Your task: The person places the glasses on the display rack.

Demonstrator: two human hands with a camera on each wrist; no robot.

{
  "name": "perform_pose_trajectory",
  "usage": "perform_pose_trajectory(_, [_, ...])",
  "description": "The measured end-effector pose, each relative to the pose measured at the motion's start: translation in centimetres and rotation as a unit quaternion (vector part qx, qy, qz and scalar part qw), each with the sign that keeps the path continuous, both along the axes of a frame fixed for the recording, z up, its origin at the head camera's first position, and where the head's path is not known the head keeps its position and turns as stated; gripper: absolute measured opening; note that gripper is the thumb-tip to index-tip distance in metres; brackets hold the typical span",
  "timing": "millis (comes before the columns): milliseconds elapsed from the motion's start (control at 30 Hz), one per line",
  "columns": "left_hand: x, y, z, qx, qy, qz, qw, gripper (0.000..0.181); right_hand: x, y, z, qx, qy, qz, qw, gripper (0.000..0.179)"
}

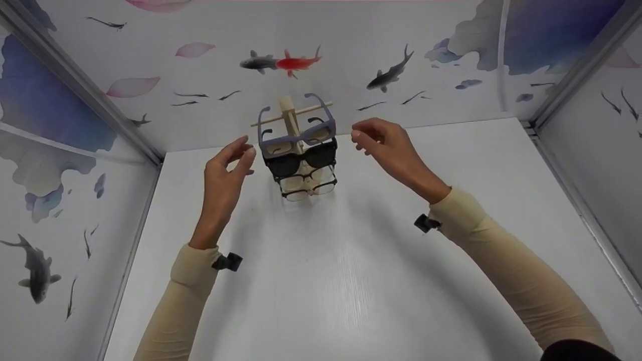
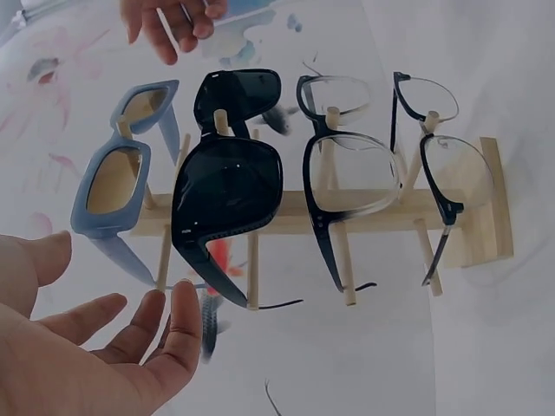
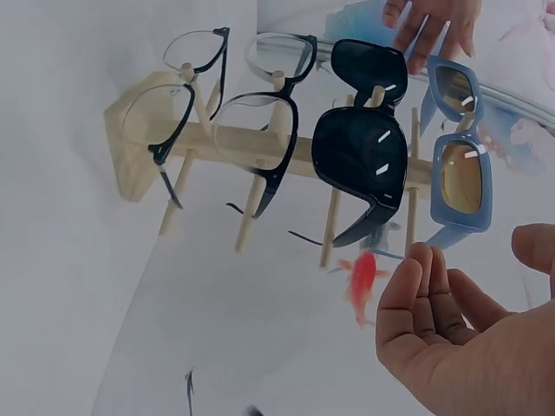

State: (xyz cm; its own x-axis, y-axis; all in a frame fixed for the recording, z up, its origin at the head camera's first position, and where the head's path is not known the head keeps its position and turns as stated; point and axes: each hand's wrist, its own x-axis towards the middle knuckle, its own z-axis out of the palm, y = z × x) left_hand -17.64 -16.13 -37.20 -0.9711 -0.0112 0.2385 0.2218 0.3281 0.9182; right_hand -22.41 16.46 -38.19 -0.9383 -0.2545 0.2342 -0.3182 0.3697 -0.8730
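Observation:
A wooden stand (image 1: 289,114) with crossbars holds several pairs of glasses one above another. Topmost are blue-framed sunglasses (image 2: 89,195) with amber lenses, and below them black sunglasses (image 1: 286,165). Lower down are eyeglasses with black-and-clear frames (image 2: 317,195) and, at the bottom, another dark-browed pair (image 2: 447,208). My left hand (image 1: 223,175) is raised just left of the blue sunglasses, thumb and fingers apart, holding nothing. On the other side, my right hand (image 1: 393,150) hovers with loosely bent fingers, also holding nothing. In the right wrist view, its fingertips overlap a blue temple's end.
Beneath the stand lies a white tabletop (image 1: 311,281). Printed panels with fish and petals (image 1: 193,49) rise at the back and both sides, joined by metal corner posts (image 1: 93,82). Small black devices (image 1: 228,261) sit at both wrists.

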Motion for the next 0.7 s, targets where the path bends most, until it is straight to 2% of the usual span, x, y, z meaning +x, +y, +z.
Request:
perform_pose_trajectory(133, [1.1, -0.6, -0.7, -0.031, 0.0, -0.001, 0.9995, 0.049, 1.3, 2.3, -1.2, 0.035, 0.031, -0.009, 0.9989, 0.039])
perform_pose_trajectory(233, [1.6, -1.0, -1.8, -0.052, -0.006, -0.006, 0.9986, 0.051, 2.1, 3.9, -1.9, 0.052, 0.049, -0.016, 0.9973, 0.041])
perform_pose_trajectory(467, [1.1, -2.7, -7.1, -0.115, 0.012, -0.018, 0.9932, 0.06, 4.2, 7.5, -4.4, 0.078, 0.077, -0.03, 0.9935, 0.035])
perform_pose_trajectory(700, [2.3, -2.4, -9.3, -0.147, 0.025, -0.022, 0.9885, 0.059, 5.9, 10.7, -7.6, 0.112, 0.084, -0.051, 0.9889, 0.034])
